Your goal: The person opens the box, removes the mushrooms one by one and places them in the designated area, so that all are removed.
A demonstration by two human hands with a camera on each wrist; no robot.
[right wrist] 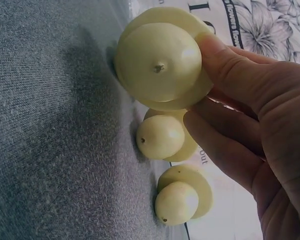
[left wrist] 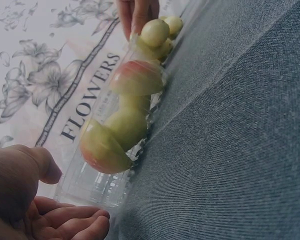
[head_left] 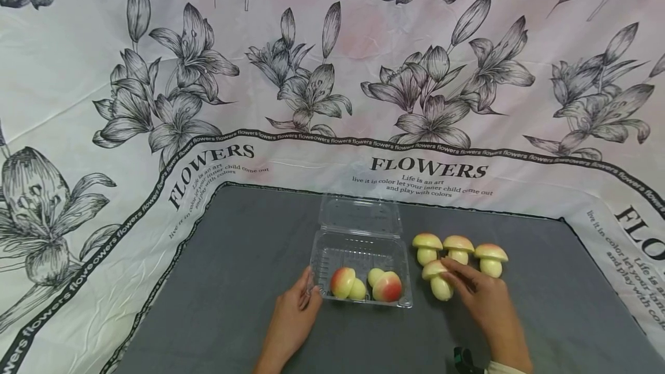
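A clear plastic container stands on the grey cloth with its lid folded back. Two toy mushrooms with red-and-yellow caps and pale stems lie inside on their sides, one at left, one at right. My left hand holds the container's near left corner between thumb and fingers. To the right of the container, my right hand pinches another toy mushroom by its cap; in the right wrist view this mushroom shows its round stem end, thumb on the cap rim.
Three more toy mushrooms stand upright in a row behind the right hand: left, middle and right. A white cloth printed with flowers rises beyond the grey surface. A dark strap lies by the right wrist.
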